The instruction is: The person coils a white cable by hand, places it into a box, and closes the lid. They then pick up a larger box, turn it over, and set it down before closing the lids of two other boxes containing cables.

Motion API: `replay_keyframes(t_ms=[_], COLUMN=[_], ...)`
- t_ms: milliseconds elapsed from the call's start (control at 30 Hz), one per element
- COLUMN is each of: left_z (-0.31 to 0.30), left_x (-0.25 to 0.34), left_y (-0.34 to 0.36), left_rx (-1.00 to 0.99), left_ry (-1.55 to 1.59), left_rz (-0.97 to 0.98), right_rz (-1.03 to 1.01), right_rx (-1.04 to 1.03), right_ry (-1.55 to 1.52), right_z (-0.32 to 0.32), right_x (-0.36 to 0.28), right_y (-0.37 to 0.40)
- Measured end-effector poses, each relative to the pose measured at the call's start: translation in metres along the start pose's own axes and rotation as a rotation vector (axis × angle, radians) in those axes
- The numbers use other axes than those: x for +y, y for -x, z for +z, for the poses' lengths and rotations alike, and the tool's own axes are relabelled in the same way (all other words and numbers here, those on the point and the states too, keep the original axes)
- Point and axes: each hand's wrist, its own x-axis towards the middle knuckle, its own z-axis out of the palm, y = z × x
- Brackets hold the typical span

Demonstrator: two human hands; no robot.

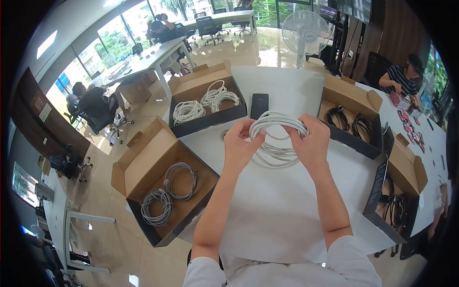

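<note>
A coiled white cable (275,161) is held up over the white table (267,215) between my two hands. My left hand (241,143) grips the coil's left side, thumb in front. My right hand (310,139) is closed around its right side. Behind the coil a black phone (259,103) lies on the table. At the back left, an open box (210,117) holds coils of white cable (189,112). Nearer on the left, another open box (158,237) contains two grey cable coils (157,207).
To the right stand two open boxes (356,142) (388,227) with black cables (362,126). A white fan (306,33) is beyond the table. At the far right a person (401,79) handles small items at another table (432,167). Other people and chairs are at the back left.
</note>
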Motion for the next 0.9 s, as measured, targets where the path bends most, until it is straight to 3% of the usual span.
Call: replay_keyframes(t_ms=[167,467,667,767,900], left_z=[-0.003,-0.009,-0.007,-0.004,-0.010], left_x=[0.000,0.000,-0.002,0.006,0.001], left_y=[-0.001,0.004,0.008,0.009,0.003], left_rx=[-0.081,-0.253,-0.484,-0.530,-0.287], left_ry=[0.077,0.419,0.802,1.142,0.864], left_rz=[-0.122,-0.191,-0.268,-0.375,-0.398], right_rz=[-0.037,0.077,0.165,0.286,0.433], right_rx=[0.021,-0.036,-0.144,-0.217,-0.282], right_ry=[0.009,-0.164,-0.298,-0.446,-0.602], right_z=[-0.003,-0.001,-0.001,0.000,0.000], right_x=[0.002,0.005,0.005,0.012,0.014], right_y=[-0.001,-0.003,-0.002,-0.003,-0.004])
